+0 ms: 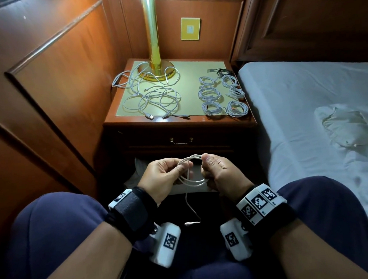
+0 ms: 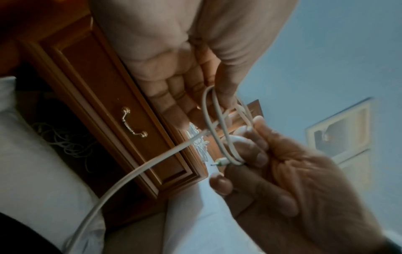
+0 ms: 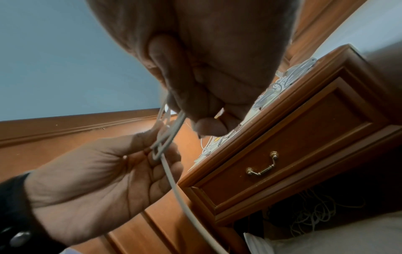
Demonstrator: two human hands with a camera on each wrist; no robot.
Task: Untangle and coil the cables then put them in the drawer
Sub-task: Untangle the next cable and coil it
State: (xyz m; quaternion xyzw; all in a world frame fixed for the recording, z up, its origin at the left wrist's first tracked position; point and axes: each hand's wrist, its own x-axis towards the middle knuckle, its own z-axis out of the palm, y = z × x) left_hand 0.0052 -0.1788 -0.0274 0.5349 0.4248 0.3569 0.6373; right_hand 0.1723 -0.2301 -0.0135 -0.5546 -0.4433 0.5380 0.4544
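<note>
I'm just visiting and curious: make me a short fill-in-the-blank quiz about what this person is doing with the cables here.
1. Both hands hold a white cable wound into ____.
2. The tangled cables lie around the base of the brass ____.
3. The coiled cables sit on the nightstand's ____ side, by the bed.
4. The drawer is ____.

Missing words: loops; lamp; right; closed

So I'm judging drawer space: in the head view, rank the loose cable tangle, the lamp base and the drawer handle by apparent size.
1. Tangle
2. Lamp base, partly covered by cable
3. Drawer handle
</note>
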